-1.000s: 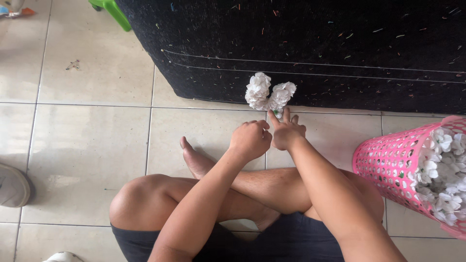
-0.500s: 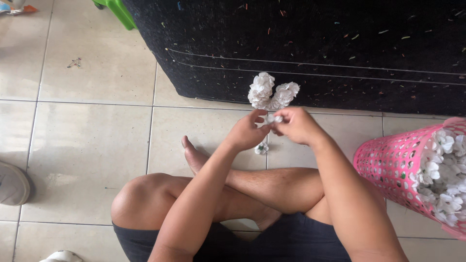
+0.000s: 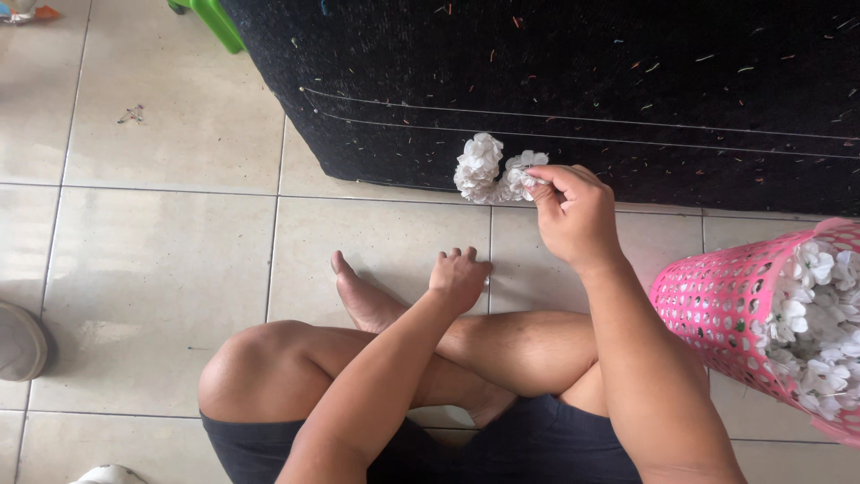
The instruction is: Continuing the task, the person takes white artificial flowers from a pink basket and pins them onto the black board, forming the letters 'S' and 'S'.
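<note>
- The right hand (image 3: 573,215) is raised in front of the person, thumb and fingertips pinched on a small bunch of white artificial flower clusters (image 3: 491,170); the bunch sticks out to the left of the fingers, held over the near edge of the mat.
- The left hand (image 3: 459,276) holds nothing — it hangs low with fingers curled loosely downward, just above the floor and beside the person's bare foot (image 3: 358,296), well below the bunch.
- Judging from this, the bunch looks partly made up: two rounded heads of white petals sit side by side, touching, and only one hand is on them. I cannot see a stem or any tie, since the fingers hide where the heads meet.
- To the person's right stands a pink perforated plastic basket (image 3: 717,305), just beside the right forearm. It is piled with loose white fabric blossoms (image 3: 820,314) up to the rim — so a good deal of stock seems left to work through. How deep the pile goes I cannot tell.
- Behind the bunch lies a large black fuzzy mat (image 3: 627,81), dotted with tiny coloured scraps and thin pale strands; no finished bunches show on it.
- The person sits cross-legged on a pale tiled floor (image 3: 161,251). At the far left edge is a grey shoe (image 3: 18,341), and at the top a green plastic leg (image 3: 215,18) of some stool or chair.
</note>
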